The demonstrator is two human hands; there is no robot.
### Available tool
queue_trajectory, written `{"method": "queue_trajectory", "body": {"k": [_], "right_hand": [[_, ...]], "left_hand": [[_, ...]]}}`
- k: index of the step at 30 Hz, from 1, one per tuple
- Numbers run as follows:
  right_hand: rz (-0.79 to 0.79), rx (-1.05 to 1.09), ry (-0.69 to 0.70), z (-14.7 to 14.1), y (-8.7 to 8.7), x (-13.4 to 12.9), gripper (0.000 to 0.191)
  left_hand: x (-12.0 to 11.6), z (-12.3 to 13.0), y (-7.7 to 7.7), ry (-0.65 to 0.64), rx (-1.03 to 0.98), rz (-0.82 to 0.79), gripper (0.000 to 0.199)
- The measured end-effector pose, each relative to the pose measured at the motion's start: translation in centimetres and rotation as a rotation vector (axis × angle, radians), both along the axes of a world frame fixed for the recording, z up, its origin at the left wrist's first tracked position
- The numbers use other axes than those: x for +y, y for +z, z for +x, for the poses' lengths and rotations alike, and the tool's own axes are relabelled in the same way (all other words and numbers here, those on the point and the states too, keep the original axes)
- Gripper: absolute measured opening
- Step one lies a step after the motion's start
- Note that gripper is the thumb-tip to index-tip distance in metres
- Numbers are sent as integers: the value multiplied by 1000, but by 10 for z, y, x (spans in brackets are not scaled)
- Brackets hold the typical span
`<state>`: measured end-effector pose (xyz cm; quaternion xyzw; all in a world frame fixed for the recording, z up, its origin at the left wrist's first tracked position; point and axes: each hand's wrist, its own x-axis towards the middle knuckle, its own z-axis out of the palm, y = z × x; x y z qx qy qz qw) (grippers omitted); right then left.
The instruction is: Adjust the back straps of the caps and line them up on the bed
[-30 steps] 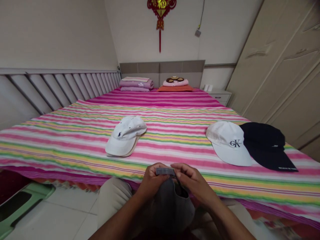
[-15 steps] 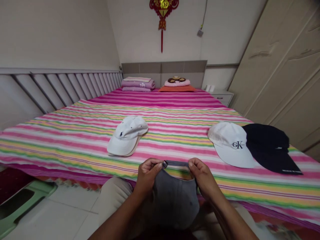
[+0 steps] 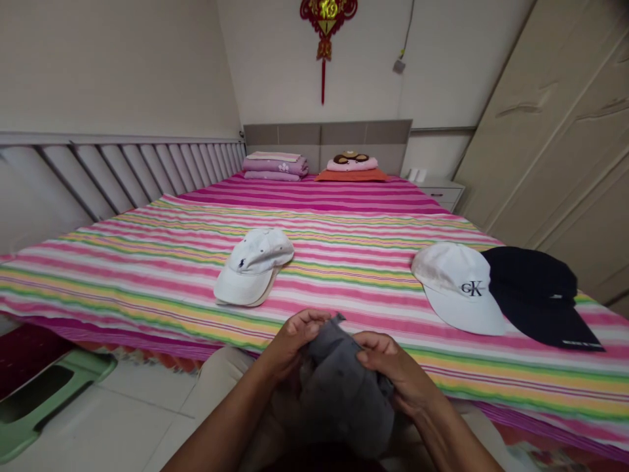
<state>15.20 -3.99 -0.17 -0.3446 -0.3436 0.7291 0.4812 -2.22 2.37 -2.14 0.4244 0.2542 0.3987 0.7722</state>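
Observation:
A dark grey cap [image 3: 344, 387] hangs between my hands over my lap, its back edge bunched and folded. My left hand [image 3: 298, 341] pinches the cap's upper left edge. On the right side, my right hand [image 3: 388, 367] grips the cap's edge with thumb and fingers. Beyond my hands, a white cap [image 3: 255, 265] with a small dark logo lies on the striped bed cover [image 3: 344, 269]. To the right lies a white cap with dark letters [image 3: 455, 282], its side against a black cap [image 3: 535, 292].
Folded purple bedding [image 3: 275, 167] and a pink pillow on orange cloth [image 3: 351, 167] lie by the headboard [image 3: 363, 134]. A slatted rail [image 3: 147, 170] borders the left side. A green stool [image 3: 54, 393] stands at lower left; a nightstand [image 3: 442, 193] stands at back right.
The cap's strap opening, stretched between my hands before, is now folded together. My right hand has moved slightly lower and inward. The view has shifted a little.

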Motion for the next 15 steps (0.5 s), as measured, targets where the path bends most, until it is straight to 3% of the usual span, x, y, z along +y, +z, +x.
{"method": "queue_trajectory", "body": {"k": [4, 6, 9, 11, 13, 15], "right_hand": [[-100, 158, -272, 13, 2, 4, 28], [-121, 156, -361, 22, 2, 7, 30], [-100, 114, -455, 41, -1, 13, 32], [-89, 105, -576, 54, -6, 18, 33], [-72, 148, -697, 66, -12, 24, 35], [-53, 218, -750, 73, -18, 27, 38]], "left_hand": [[-4, -21, -28, -432, 259, 46, 31], [-8, -30, -43, -469, 334, 48, 25], [-5, -41, -56, -334, 247, -23, 27], [5, -49, -53, -205, 159, -39, 30], [23, -57, -38, -104, 107, 7, 32], [45, -63, -14, -25, 80, 85, 32]]}}
